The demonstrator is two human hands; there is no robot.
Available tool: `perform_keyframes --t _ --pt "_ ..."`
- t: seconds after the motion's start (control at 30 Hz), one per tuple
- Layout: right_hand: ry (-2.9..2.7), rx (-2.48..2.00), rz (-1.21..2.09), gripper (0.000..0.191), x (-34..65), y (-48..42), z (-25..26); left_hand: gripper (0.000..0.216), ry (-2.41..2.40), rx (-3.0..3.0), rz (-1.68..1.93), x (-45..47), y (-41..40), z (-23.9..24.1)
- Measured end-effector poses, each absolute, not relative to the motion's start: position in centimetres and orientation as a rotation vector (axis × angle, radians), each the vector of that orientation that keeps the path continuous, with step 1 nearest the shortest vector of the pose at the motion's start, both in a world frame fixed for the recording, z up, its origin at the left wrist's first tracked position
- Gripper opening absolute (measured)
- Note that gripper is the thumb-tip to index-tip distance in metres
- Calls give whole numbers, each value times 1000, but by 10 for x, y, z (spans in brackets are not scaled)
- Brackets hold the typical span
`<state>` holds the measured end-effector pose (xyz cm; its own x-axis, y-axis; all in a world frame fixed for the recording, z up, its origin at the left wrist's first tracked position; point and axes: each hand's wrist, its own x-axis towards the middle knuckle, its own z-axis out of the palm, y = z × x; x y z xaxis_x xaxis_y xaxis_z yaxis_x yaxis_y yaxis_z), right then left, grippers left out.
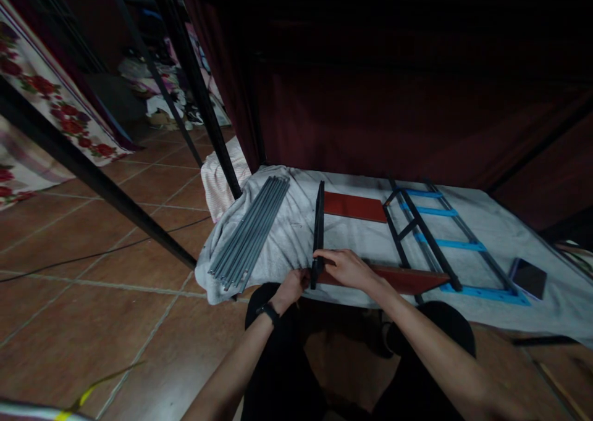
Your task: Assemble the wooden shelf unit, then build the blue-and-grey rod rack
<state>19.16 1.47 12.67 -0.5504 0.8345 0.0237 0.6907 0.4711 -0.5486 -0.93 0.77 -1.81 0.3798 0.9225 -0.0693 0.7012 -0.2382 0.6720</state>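
A black flat bar (319, 217) stands on edge across the ends of two red-brown boards, the far board (354, 206) and the near board (407, 279). My right hand (347, 268) reaches over the near board, fingers closed on the bar's near end. On the bar's other side is my left hand (293, 286), a dark band on its wrist. Its fingers are bent together against the bar's near end; whether they pinch something small is hidden. Beyond the boards' right ends lies a black frame (424, 236) with crosspieces.
Grey metal tubes (254, 229) lie bundled on the grey cloth (296, 242) at left. Blue-runged frame parts (449, 244) and a dark phone (529, 278) lie at right. Black posts (204, 100) rise at left, and a dark red curtain (352, 125) hangs behind.
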Motion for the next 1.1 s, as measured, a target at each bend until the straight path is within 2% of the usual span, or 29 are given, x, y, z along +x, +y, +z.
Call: perform_keyframes --t 0.3,0.5,0.67,1.1 --pt "-2443 -1270 734 49 192 15 128 20 1440 2055 392 -8 5 -17" --pt "-2444 -1290 717 49 193 16 124 29 1448 2091 352 -6 2 -12" --pt "-2435 -1272 718 50 192 15 124 22 1429 2095 336 -7 3 -11" --pt "-2432 -1299 742 48 191 15 125 26 1436 2104 332 -7 3 -9"
